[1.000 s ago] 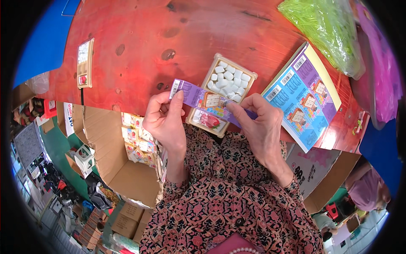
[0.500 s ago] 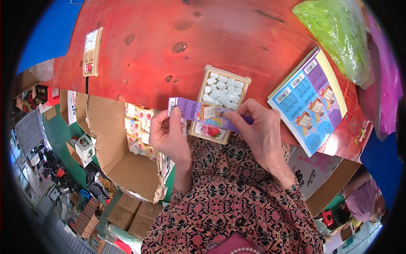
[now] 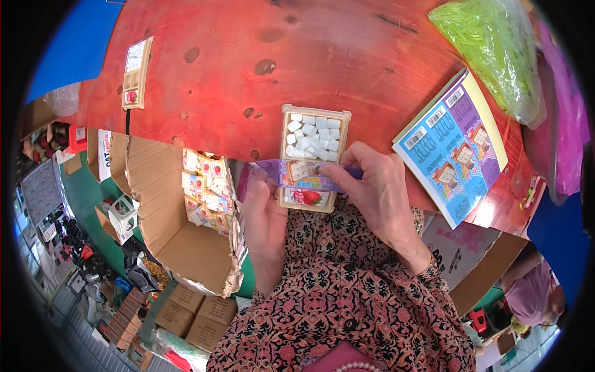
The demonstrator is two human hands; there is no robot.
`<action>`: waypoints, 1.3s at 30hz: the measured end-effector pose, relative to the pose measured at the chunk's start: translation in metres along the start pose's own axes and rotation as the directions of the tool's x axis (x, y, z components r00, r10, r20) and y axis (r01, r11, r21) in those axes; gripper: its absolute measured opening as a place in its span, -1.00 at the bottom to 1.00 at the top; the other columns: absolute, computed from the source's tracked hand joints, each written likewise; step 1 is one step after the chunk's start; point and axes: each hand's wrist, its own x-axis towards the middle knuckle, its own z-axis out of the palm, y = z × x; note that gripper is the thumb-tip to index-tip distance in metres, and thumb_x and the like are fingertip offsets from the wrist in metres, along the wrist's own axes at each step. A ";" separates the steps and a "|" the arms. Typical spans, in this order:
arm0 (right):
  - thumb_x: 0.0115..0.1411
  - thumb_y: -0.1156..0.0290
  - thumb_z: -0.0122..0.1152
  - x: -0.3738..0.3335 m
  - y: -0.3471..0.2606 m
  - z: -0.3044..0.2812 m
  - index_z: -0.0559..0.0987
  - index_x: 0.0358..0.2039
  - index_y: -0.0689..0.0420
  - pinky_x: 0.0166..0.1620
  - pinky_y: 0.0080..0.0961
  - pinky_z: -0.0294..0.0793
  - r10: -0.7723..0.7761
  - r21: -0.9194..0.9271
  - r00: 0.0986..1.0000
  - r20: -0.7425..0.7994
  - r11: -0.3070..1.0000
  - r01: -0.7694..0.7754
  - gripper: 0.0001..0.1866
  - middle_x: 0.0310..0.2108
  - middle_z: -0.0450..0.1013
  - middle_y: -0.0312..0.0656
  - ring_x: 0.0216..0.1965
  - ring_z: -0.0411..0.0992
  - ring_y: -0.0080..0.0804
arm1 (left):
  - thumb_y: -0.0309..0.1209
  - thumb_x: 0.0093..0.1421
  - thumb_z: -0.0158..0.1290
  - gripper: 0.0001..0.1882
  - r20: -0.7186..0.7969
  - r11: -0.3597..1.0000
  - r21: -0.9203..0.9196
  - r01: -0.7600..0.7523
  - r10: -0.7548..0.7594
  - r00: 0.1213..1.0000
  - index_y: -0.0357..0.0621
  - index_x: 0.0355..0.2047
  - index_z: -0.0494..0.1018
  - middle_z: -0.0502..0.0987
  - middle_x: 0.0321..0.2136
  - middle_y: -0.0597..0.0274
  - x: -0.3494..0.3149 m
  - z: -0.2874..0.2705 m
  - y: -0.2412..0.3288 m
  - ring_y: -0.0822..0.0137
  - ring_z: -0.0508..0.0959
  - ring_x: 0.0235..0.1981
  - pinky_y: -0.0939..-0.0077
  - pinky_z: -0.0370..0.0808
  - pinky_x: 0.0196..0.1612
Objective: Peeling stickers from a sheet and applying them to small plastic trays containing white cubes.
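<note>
A narrow beige tray (image 3: 317,111) lies just in front of me, near the table's edge. White marshmallow-like pieces (image 3: 313,136) fill its far part, and a strawberry-printed packet (image 3: 305,198) sits in its near part. Across its middle runs a purple printed label strip (image 3: 300,173). My right hand (image 3: 381,195) pinches the strip's right end between thumb and fingers. At the left end, the closed fingers of my left hand (image 3: 265,214) hold the strip beside the tray; they are somewhat blurred.
Blue and purple label sheets (image 3: 449,155) lie to the right, near a clear bag of green strips (image 3: 486,56). Another filled tray (image 3: 135,71) rests on the far left of the red table (image 3: 217,80). Below left, an open carton (image 3: 192,257) holds several colourful packets (image 3: 207,186).
The tray has shifted left and turned straighter. The strip now lies across it, its left end bent down, with my left hand lower and turned edge-on. My right hand has moved slightly.
</note>
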 end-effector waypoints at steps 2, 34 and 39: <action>0.05 0.42 0.26 0.000 0.000 0.000 0.46 -0.56 0.32 -0.56 -0.58 0.34 -0.007 -0.010 1.000 0.001 1.000 0.007 -0.78 -0.66 0.47 -0.10 -0.65 0.40 -0.55 | -0.49 0.18 -0.07 -0.69 -0.025 0.998 -0.017 0.063 -0.063 0.998 -0.30 -0.05 0.28 0.45 -0.14 0.13 0.001 -0.003 0.000 0.31 0.44 -0.07 0.27 0.39 0.02; -0.08 0.66 0.31 -0.010 0.027 0.000 0.49 -0.40 0.23 -0.49 -0.77 0.39 -0.220 0.887 0.930 0.296 0.424 -0.182 -0.79 -0.51 0.49 -0.25 -0.54 0.41 -0.67 | -0.51 0.04 0.05 -0.53 0.425 0.996 0.025 0.084 -0.087 0.901 -0.36 0.00 0.28 0.46 -0.11 0.07 -0.021 0.033 0.006 0.25 0.48 -0.10 0.32 0.39 0.01; -0.16 0.68 0.34 -0.016 0.023 0.005 0.47 -0.42 0.21 -0.46 -0.74 0.38 -0.232 0.932 0.924 0.302 0.278 -0.235 -0.73 -0.49 0.45 -0.30 -0.47 0.40 -0.64 | -0.47 0.06 0.06 -0.54 0.447 0.992 0.042 0.116 -0.122 0.886 -0.36 -0.02 0.28 0.46 -0.12 0.09 -0.021 0.037 0.003 0.27 0.49 -0.11 0.35 0.40 -0.01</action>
